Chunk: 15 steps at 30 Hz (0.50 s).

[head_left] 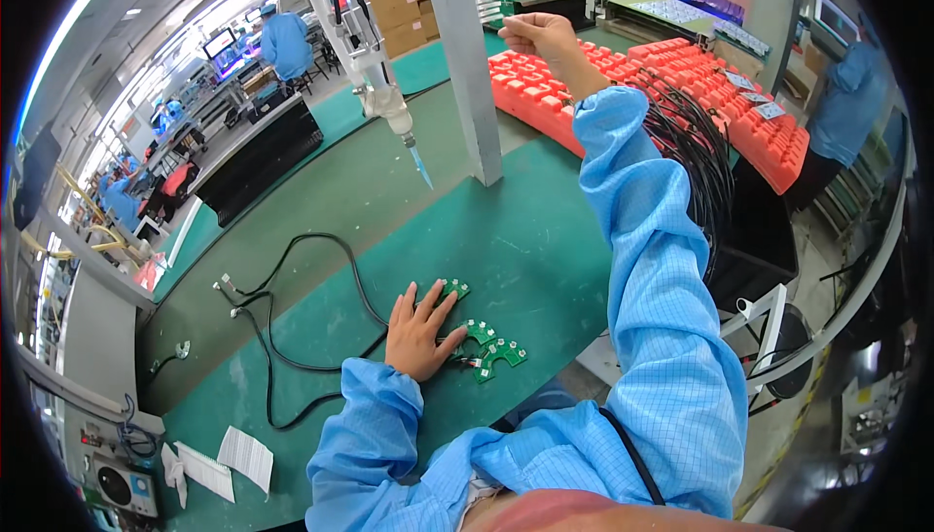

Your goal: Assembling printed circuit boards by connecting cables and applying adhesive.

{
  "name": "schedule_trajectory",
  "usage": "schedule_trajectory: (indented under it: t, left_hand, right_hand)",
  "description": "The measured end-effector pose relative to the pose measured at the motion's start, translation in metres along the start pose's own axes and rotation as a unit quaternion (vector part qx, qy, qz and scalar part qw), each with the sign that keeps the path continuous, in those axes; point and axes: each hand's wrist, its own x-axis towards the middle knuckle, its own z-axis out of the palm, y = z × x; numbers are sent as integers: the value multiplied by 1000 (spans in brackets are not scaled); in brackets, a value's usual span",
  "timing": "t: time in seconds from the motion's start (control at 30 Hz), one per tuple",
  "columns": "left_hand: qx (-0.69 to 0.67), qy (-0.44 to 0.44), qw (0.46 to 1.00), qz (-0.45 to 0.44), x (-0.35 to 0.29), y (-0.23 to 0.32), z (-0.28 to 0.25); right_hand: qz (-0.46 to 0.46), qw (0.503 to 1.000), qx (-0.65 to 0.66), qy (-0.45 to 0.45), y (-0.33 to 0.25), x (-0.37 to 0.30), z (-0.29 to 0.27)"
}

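Observation:
My left hand [418,333] lies flat on the green mat with its fingers spread. A small green circuit board [455,288] sits at its fingertips. Beside the thumb are more curved green circuit boards [503,355] with white connectors. A black cable [275,342] loops over the mat left of this hand and seems to run under it; its split ends carry white plugs [233,312]. My right hand [541,38] is raised far forward, above the red trays [545,109]. Its thumb and fingertips are pinched together, and whatever they hold is too small to make out.
A grey post [465,65] rises from the bench. Left of it hangs a dispenser with a blue needle tip [420,164]. Black cables [686,133] drape over the red trays. Paper slips [246,456] lie at near left. A person in blue [848,94] stands at right.

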Motion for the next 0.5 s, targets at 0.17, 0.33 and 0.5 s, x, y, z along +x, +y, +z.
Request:
schedule_trajectory:
  t: [0.17,0.33,0.5]
  left_hand:
    - [2,-7,1000,-1,1,2,-2]
    - [4,-7,1000,-4,2,3,-3]
    - [3,-9,1000,-6,4,2,-3]
  right_hand:
    - [-83,996,35,12,-3,-9,-10]
    - [-34,999,-25,-11,-4,-3,2]
    - [-57,997,-37,-23,2,0,-3]
